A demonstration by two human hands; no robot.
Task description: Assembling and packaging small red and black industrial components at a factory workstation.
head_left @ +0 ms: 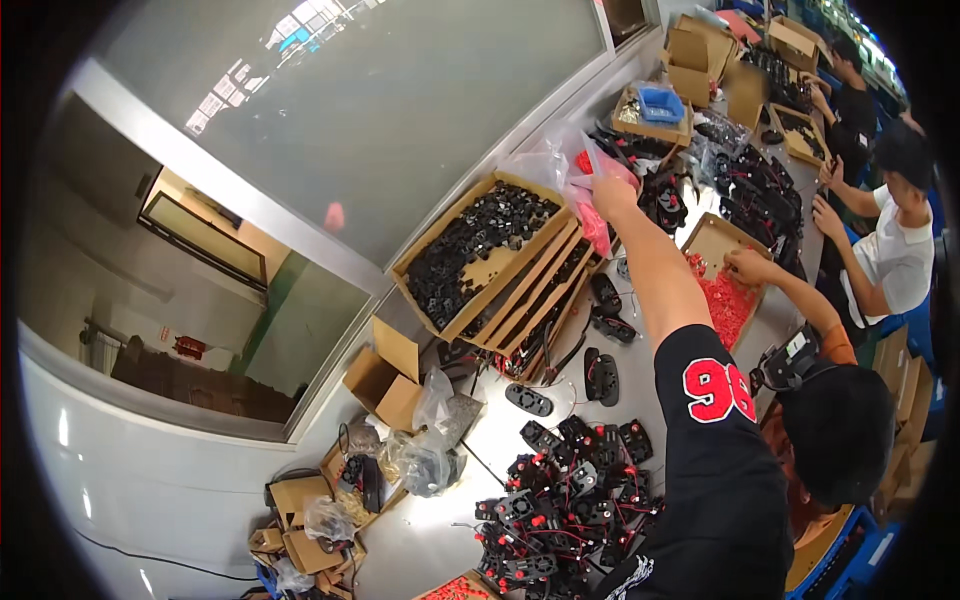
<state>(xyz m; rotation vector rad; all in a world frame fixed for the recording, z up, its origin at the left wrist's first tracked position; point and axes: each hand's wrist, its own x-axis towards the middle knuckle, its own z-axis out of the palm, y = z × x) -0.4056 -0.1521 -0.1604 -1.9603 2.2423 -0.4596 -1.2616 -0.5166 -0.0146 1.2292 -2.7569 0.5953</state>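
Observation:
My right arm, in a black short sleeve, stretches far across the bench. At its end my right hand point(612, 196) is closed on a clear plastic bag point(592, 228) with red pieces inside. Its fingertips are partly hidden by the film. The bag leans against the right end of a cardboard tray point(478, 319) of small black parts, which tops a stack of similar trays. My left hand is out of view. Nearer to me lies a heap of black fan-like housings point(560, 490) with red pieces and wires.
A co-worker's hand point(748, 267) rests over a tray of red pieces point(728, 305) to the right. Loose black housings point(601, 377) lie between. Cartons point(385, 375) and plastic bags point(430, 462) stand along the window wall at left. More people sit along the bench's far right.

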